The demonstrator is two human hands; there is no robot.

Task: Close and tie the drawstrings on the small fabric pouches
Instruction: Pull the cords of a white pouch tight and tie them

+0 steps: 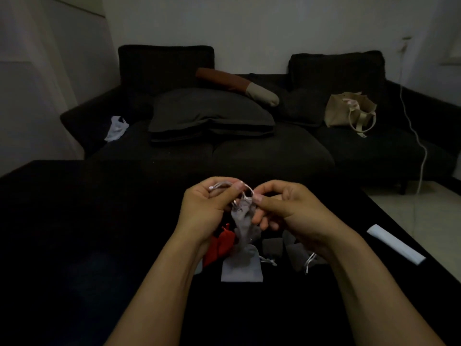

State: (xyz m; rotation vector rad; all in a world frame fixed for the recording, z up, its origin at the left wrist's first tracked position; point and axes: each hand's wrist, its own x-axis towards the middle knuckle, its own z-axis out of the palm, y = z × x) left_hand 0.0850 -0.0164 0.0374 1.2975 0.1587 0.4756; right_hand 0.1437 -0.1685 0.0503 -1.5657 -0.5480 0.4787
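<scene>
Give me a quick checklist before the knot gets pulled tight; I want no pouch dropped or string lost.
1. Left hand grips the drawstring: ok.
2. Right hand pinches the other end: ok.
3. Grey pouch hangs free below the hands: ok.
4. Pouch mouth cinched shut: cannot tell, fingers cover it.
5. Red pouch and flat grey pouch lie on the table, apart from the strings: ok.

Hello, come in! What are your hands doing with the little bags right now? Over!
Left hand and right hand both pinching silver drawstring. Small grey fabric pouch hanging between them, neck gathered. Red fabric pouch and other grey pouches on the black table below. Nothing in the way.
</scene>
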